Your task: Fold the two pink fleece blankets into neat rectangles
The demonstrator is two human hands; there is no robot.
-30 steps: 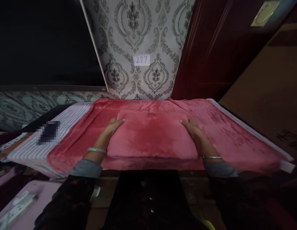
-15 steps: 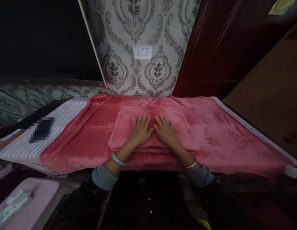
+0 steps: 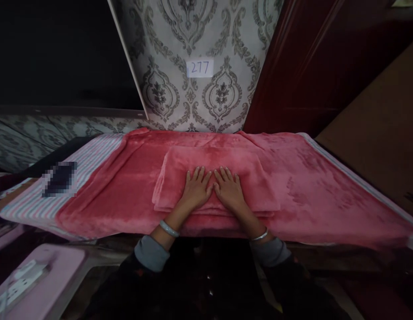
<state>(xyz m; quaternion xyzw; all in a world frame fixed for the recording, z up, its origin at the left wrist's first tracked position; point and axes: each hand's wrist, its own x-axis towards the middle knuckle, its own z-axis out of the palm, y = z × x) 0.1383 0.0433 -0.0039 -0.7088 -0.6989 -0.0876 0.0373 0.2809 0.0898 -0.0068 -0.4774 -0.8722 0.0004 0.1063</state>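
A folded pink plush cloth [image 3: 213, 156], several layers thick, lies at the middle of the table. My left hand [image 3: 196, 189] rests flat on its top, left of centre, fingers spread and pointing away from me. Beside it my right hand [image 3: 228, 187] is pressed flat on the same cloth, fingers spread too, the two thumbs almost touching. Under the folded cloth stretches a larger red-pink plush blanket [image 3: 116, 200] that covers most of the table. The folded layers show along the cloth's near edge, between and below my wrists.
A striped cloth [image 3: 93, 153] shows at the left, with a blurred dark object [image 3: 59, 179] on it. A dark screen [image 3: 66, 58] hangs upper left. At lower left, a power strip [image 3: 20, 289] lies on a pink stool [image 3: 63, 262]. A brown panel [image 3: 376, 129] stands at right.
Both hands have slid a little toward me over the folded cloth, still flat. The view has shifted slightly.
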